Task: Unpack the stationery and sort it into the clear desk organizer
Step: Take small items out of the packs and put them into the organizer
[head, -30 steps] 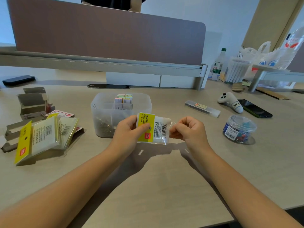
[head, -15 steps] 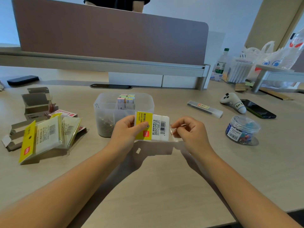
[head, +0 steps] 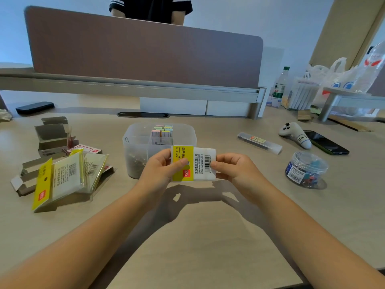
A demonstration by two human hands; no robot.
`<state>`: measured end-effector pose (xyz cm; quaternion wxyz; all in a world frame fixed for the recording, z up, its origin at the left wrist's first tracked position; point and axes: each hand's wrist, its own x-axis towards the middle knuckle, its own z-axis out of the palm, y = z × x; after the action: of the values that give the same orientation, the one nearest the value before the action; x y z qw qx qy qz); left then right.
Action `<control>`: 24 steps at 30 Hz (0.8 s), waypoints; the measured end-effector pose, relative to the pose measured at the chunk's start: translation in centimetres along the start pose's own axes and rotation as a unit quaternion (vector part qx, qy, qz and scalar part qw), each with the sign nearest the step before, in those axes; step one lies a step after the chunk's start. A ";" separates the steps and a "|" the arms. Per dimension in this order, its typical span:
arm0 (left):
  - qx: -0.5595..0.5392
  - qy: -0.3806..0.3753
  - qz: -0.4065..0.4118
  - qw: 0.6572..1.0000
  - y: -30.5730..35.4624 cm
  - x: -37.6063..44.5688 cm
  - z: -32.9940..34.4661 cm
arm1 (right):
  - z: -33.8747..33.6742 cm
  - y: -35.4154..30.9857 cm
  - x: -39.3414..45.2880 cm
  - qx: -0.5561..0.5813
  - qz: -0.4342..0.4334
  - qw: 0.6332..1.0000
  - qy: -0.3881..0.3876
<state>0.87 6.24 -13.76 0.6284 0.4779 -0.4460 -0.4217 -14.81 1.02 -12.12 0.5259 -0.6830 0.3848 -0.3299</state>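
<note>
Both hands hold a small index-tab packet (head: 195,163), yellow on its left side and white with a barcode on its right, above the desk. My left hand (head: 161,170) pinches its yellow end and my right hand (head: 233,167) pinches its white end. Just behind it stands the clear desk organizer (head: 143,134), with pastel sticky tabs (head: 163,130) upright in its rear compartment and dark small clips in its front left compartment.
Empty yellow-and-clear packets (head: 60,178) and opened grey cardboard boxes (head: 53,136) lie at the left. To the right are a long clear pencil-lead case (head: 259,141), a round tub of coloured clips (head: 306,167), a white controller (head: 295,134) and a black phone (head: 325,142). A person stands behind the divider.
My right hand, which was pinching something just off the packet's right edge, has closed in and now grips the packet's white end. The packet sits flatter and squarer between both hands.
</note>
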 end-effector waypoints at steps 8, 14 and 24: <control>0.018 0.027 0.008 0.999 1.4 -0.8 -1.7 | 1.2 -1.5 0.3 0.027 0.018 0.999 -0.012; 0.015 0.056 0.005 0.998 1.8 -1.8 -3.9 | 3.1 -1.5 0.7 0.048 0.016 0.999 -0.019; 0.019 0.143 0.008 0.990 2.1 -2.6 -7.9 | 4.8 -1.0 1.8 0.048 0.033 0.998 0.003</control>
<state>8.06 10.86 -13.28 0.6796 0.5416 -0.3633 -0.3358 -9.64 1.86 -12.13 0.5681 -0.6427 0.3923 -0.3321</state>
